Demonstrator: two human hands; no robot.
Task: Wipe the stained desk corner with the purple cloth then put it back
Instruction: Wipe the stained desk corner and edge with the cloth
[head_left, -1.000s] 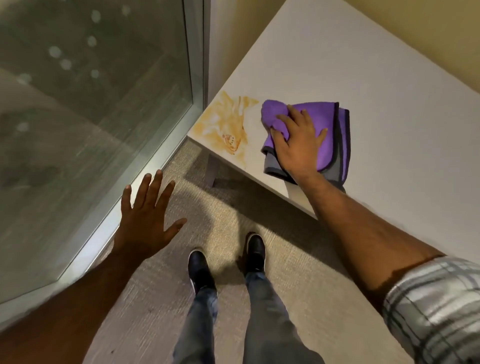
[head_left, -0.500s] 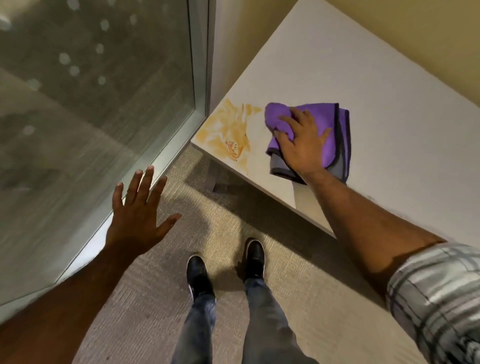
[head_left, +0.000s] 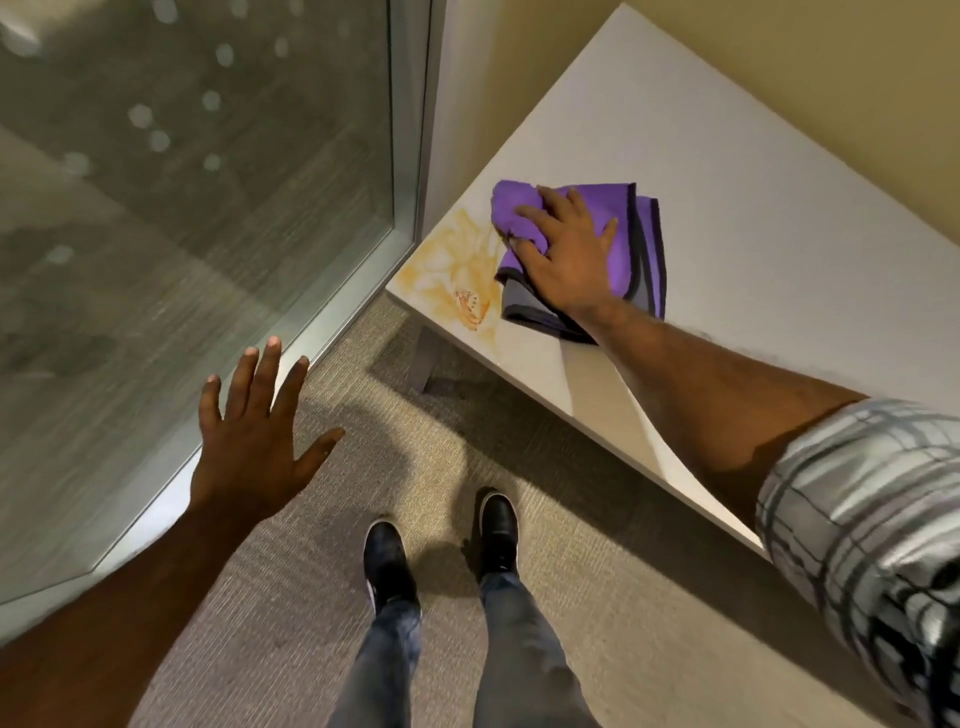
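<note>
- Since the earlier frame the purple cloth and the right hand pressing it have slid toward 9 o'clock, so the cloth's leading edge now touches the orange stain rather than lying just beside it; the left hand has barely shifted.
- Glass panel: fills the view from 8 to 12 o'clock, with blurred light spots in it and a metal frame along its right edge and bottom.
- Carpet: beige and finely ribbed, it covers the floor from 3 to 7 o'clock.
- Tabletop: white, running from about 12 to 3 o'clock, with its near corner pointing to 9 o'clock beside the frame; a yellow wall stands behind it.
- Legs and shoes: two legs in dark jeans at 6 o'clock end in black shoes standing on the carpet.
- Right arm: bare forearm coming in from 4 o'clock, with a plaid sleeve at the upper arm.
- Left hand: at 8 o'clock, palm down with fingers spread apart, hanging over the carpet by the frame and holding nothing.
- Purple cloth: folded, with a dark hem and a grey underside showing at its near edge, lying on the tabletop close to the corner.
- Right hand: laid flat on the cloth with fingers splayed, pressing down rather than gripping; the cloth bunches under the fingertips.
- Stain: a smeared orange-yellow patch on the corner, darkest near the front edge.
</note>
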